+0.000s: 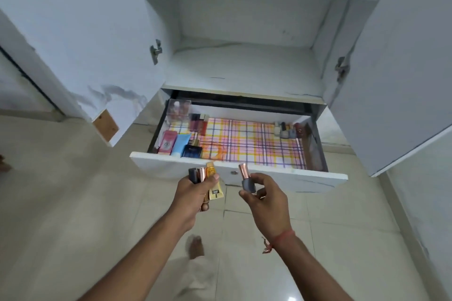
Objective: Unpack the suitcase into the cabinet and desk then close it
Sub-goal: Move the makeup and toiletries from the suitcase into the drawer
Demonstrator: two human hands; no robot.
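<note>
Two hands (193,190) (264,199) gripping bottles (247,179), open drawer (220,166)

floor (73,203): pale glossy tiles | wall (14,90): white

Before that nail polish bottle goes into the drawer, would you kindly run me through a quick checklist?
1. Drawer pulled open: ok.
2. Right hand has a grip on the nail polish bottle: ok.
3. Bare checked liner free to take it: ok.
4. Other nail polish bottles at the drawer's right rear to group with: ok.
5. Left hand holds its remaining cosmetics firmly: cannot tell.
6. Bottle cap tight: cannot tell.
</note>
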